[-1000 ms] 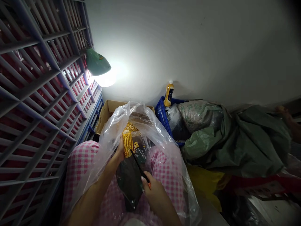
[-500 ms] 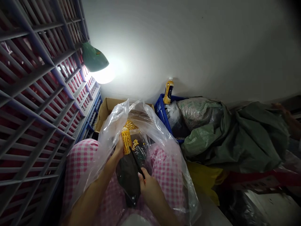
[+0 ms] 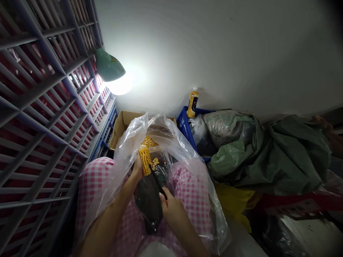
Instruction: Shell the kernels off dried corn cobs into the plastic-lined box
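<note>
My left hand (image 3: pixel 138 167) is closed round a yellow corn cob (image 3: pixel 145 160), holding it upright inside a clear plastic bag (image 3: pixel 184 164) spread over my lap. My right hand (image 3: pixel 171 208) grips a thin dark knife (image 3: pixel 158 182) by its handle; the blade points up to the lower right side of the cob. Loose yellow kernels (image 3: pixel 154 163) cling beside the blade, and more lie heaped behind the cob (image 3: pixel 149 141). My knees, in pink checked cloth (image 3: pixel 91 178), sit under the bag.
A cardboard box (image 3: pixel 120 125) stands behind the bag. Slatted crates (image 3: pixel 40 107) fill the left. A green lamp (image 3: pixel 108 67) shines on the wall. A blue crate (image 3: pixel 184 128) with an orange bottle (image 3: pixel 193 103) and green sacks (image 3: pixel 268 157) lies to the right.
My right hand has pushed the knife forward and up along the cob, closing in toward my left hand. The cob has stayed in place.
</note>
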A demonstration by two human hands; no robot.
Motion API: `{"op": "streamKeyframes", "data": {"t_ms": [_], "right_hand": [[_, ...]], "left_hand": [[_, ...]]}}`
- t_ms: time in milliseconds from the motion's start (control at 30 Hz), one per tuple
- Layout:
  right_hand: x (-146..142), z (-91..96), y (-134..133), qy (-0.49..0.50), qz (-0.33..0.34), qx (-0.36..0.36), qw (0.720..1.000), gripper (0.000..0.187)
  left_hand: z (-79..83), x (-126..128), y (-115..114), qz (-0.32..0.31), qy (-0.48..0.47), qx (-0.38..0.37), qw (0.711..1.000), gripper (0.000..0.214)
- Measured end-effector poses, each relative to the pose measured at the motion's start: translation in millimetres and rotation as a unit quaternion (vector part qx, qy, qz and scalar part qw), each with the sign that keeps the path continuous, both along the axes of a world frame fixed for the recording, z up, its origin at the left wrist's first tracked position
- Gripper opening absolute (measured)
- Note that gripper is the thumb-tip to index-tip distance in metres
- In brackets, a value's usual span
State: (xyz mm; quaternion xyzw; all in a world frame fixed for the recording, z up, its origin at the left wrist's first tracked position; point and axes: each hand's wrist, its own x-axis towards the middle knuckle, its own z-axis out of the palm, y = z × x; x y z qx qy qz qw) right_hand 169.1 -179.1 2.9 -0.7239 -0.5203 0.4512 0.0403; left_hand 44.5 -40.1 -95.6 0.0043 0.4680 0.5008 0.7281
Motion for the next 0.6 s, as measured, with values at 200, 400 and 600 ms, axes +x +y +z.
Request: {"op": "streamKeyframes", "data": {"t_ms": [200,400,600], "right_hand": [[-3,4.7,6,-0.006,0.023,0.028,0.999,0.045],[4,-4.6,2,0.084,-0.039,-0.029,0.995,0.049],[-6,11.7,0,-0.135,0.068,0.039,0.988,0.046]], "left_hand": [[11.1,-1,2,-0.016,0.058,-0.004,0.998,0.066],[16.6,0,3,-0.027,0.014,0.003,1.0,0.061],[24.1,-1,1,-0.033,-0.056,-0.005,0.998,0.056]]}}
